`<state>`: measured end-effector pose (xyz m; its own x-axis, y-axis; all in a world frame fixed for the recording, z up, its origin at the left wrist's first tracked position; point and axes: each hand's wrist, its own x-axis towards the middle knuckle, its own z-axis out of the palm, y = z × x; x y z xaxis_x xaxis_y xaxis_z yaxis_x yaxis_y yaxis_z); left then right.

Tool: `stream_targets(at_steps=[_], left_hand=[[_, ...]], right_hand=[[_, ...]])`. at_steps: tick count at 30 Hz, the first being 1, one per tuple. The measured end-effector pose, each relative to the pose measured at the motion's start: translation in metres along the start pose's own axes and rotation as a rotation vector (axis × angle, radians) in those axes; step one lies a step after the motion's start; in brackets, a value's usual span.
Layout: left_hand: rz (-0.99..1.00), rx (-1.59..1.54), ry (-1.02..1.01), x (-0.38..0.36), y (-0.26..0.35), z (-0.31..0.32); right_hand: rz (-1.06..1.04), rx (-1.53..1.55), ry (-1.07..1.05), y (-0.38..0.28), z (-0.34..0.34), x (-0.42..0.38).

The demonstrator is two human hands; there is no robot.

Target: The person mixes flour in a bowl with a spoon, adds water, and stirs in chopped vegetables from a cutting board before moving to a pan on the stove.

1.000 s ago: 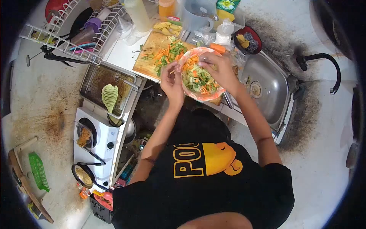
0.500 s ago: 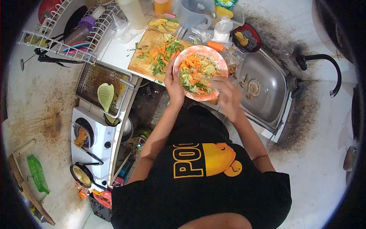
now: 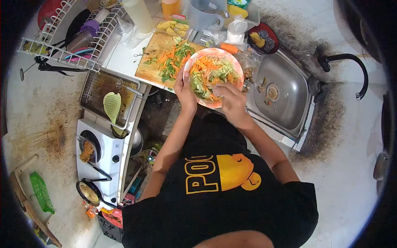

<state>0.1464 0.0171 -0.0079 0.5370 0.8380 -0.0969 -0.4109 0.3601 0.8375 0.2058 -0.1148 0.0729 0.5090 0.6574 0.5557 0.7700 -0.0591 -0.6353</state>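
Observation:
My left hand grips the left rim of a pink-and-white patterned bowl and tilts it toward me. Shredded carrot and pale green vegetable strips fill the bowl. Over its lower right side, my right hand has its fingers bent down into the strips; whatever they pinch is too blurred to name. Behind the bowl lies a wooden cutting board with cut carrot and chopped green leaves on it.
A steel sink with scraps and a black faucet are on the right. To the left are a dish rack, a draining tray with a green slotted spatula, and a stove with pans. A jug stands behind.
My right hand has moved left, further over the bowl, and its fingers are now in the strips. The bowl has shifted slightly left in view, still in my left hand.

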Motion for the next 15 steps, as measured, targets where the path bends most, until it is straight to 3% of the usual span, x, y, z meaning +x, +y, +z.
stream_targets(at_steps=[6,7,11,15], left_hand=[[0.051,0.101,-0.025,0.001,0.001,-0.004],[0.036,0.048,-0.017,0.001,0.0,-0.003],[0.055,0.034,0.013,0.003,-0.007,-0.003],[0.024,0.091,0.01,-0.002,0.005,-0.002]], right_hand=[[0.282,0.032,0.015,-0.016,-0.023,0.029],[0.141,0.094,0.071,-0.02,-0.032,0.03],[0.03,0.101,-0.018,-0.011,0.007,-0.009],[0.066,0.038,-0.014,0.009,0.006,0.005]])
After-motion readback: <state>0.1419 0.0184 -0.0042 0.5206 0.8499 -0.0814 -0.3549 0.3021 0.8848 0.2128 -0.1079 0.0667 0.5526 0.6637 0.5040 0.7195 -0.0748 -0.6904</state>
